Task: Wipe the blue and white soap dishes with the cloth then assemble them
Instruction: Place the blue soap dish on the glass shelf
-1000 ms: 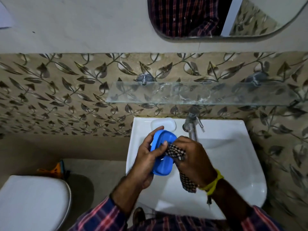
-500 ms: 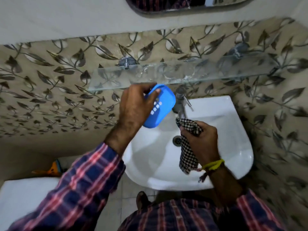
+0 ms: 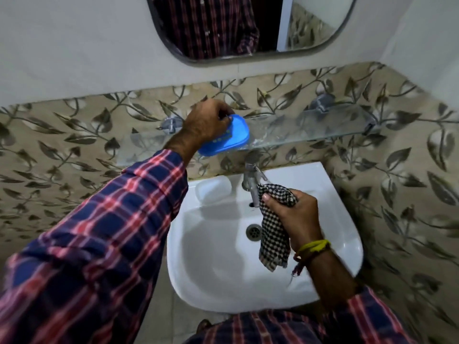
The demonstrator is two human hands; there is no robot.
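Note:
My left hand [image 3: 206, 120] grips the blue soap dish [image 3: 231, 139] by its far edge and holds it at the glass shelf [image 3: 310, 131], its slotted inside facing up; whether it rests on the glass I cannot tell. The white soap dish [image 3: 213, 191] lies on the back left ledge of the basin. Over the basin, my right hand [image 3: 295, 219] grips the black-and-white checked cloth [image 3: 273, 234], which hangs down from my fist beside the tap [image 3: 252, 184].
A white wash basin [image 3: 347, 234] with a metal drain [image 3: 253, 232] is below. A mirror [image 3: 248, 26] hangs above the shelf on the wall. Leaf-patterned tiles cover the wall on both sides.
My left hand has lifted the blue dish away from the cloth and up to the glass shelf. My right hand with the cloth stays over the basin by the tap.

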